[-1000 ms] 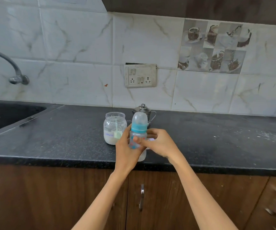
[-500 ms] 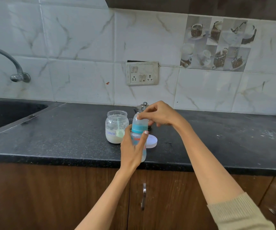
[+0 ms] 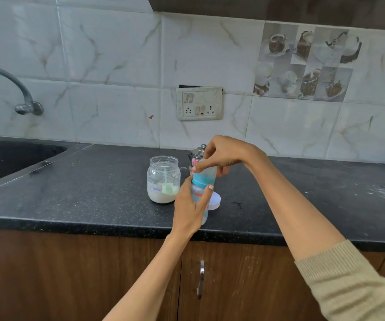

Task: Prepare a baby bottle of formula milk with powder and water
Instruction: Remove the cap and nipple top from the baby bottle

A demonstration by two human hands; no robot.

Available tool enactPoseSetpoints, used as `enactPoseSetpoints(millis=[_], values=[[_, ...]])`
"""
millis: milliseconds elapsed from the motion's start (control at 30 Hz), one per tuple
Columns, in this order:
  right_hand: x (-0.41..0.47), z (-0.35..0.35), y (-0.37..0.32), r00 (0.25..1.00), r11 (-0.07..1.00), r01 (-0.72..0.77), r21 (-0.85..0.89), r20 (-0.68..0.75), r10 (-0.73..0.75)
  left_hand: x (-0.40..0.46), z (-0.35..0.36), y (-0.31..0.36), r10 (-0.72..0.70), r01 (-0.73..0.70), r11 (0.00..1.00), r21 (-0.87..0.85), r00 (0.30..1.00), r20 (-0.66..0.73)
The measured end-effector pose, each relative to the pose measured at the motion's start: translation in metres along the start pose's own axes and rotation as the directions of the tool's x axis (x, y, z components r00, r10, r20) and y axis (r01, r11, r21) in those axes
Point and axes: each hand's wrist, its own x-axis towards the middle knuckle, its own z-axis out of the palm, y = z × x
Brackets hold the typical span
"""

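A: Item one, bottle [image 3: 202, 193]. I log it upright at centre frame, near the counter's [image 3: 94, 193] front edge, blue collar on, clear cap over the top. Contents unclear from here.

B: Risks?

A: In my judgement, two. If the cap pulls off with a jerk while the lower grip is loose, the bottle could tip off the near edge. If the collar turns with the cap, the seal may loosen and leak later.

B: Hands?

A: Left hand [image 3: 190, 206] wraps the bottle's lower body, fingers curled round it, thumb on the far side. Right hand [image 3: 221, 155] comes from 2 o'clock, fingertips pinching the cap from above. Both are closed on the bottle, neither slack.

B: Surroundings?

A: Jar [image 3: 163, 179] at the bottle's 10 o'clock, just beside the left hand, open, powder in the bottom, green scoop [image 3: 169, 185] inside. White lid [image 3: 214, 200] flat at 3 o'clock, partly hidden behind the bottle. Steel pot [image 3: 197, 152] at 12 o'clock, behind the right hand. Sink [image 3: 13, 156] far off at 9 o'clock, tap [image 3: 13, 89] above.
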Motion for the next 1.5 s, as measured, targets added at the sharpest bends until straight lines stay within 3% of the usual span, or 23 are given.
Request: enactPoseSetpoints(millis=[633,733,867,1067,1500], values=[[0.016,-0.03,-0.003,0.943,0.982,0.156,-0.104,0.311,-0.117,0.007,0.0,-0.003,0.024,-0.02,0.998,-0.057,0.997,0.074],[0.016,-0.029,-0.004,0.955,0.991,0.109,-0.073,0.285,-0.084,0.006,-0.001,0.0,0.005,0.008,0.993,-0.114,0.993,0.118],[0.023,-0.021,-0.001,0.955,0.985,-0.087,-0.152,0.267,0.126,0.008,0.001,0.001,-0.017,0.042,0.988,-0.147,0.985,0.169],[0.03,-0.019,-0.001,0.96,0.981,-0.06,-0.186,0.26,0.108,0.016,0.003,0.0,-0.04,0.082,0.986,-0.143,0.961,0.274],[0.035,-0.029,-0.005,0.929,0.962,0.021,-0.271,0.362,0.082,0.026,0.004,-0.002,-0.057,0.096,0.989,-0.115,0.952,0.301]])
